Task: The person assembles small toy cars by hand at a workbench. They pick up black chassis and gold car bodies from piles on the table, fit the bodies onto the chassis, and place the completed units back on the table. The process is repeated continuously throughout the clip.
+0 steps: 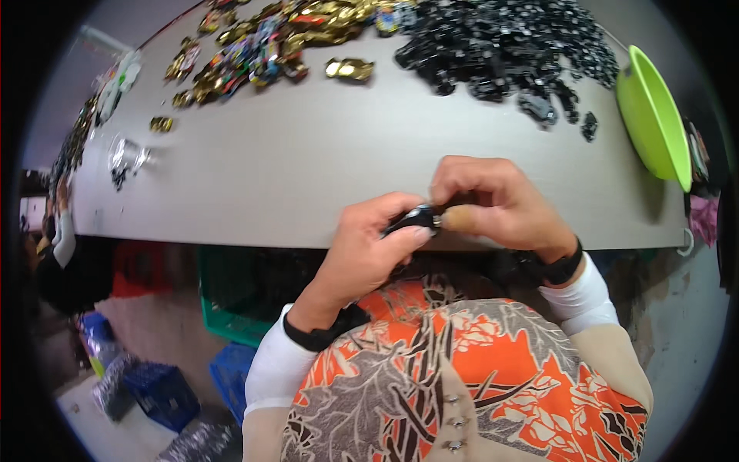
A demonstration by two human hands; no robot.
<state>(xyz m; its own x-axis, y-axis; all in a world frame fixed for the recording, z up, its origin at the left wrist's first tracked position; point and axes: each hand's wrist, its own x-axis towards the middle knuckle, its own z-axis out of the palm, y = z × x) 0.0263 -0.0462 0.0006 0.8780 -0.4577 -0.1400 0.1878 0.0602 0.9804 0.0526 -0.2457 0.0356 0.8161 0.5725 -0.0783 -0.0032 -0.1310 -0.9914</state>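
Observation:
Close to the table's near edge, my left hand (369, 239) is closed around a small glossy black plastic piece (413, 220), shaped like a toy car part. My right hand (493, 204) meets it from the right, with thumb and bent fingers pinched at the piece's end. A tiny shiny bit (437, 220) shows between the two hands; what exactly the right fingers grip is hidden. Ahead on the table lies a large heap of black plastic parts (500, 46). A single gold toy car shell (349, 69) sits left of that heap.
Gold and multicoloured shells (262, 54) pile up at the far left. A clear plastic cup (127, 154) lies beside small black bits (118, 179). One green basin (654, 115) leans at the right edge. Below are a green crate (231, 308) and blue bins (160, 394). Another person's arm (65, 231) shows far left.

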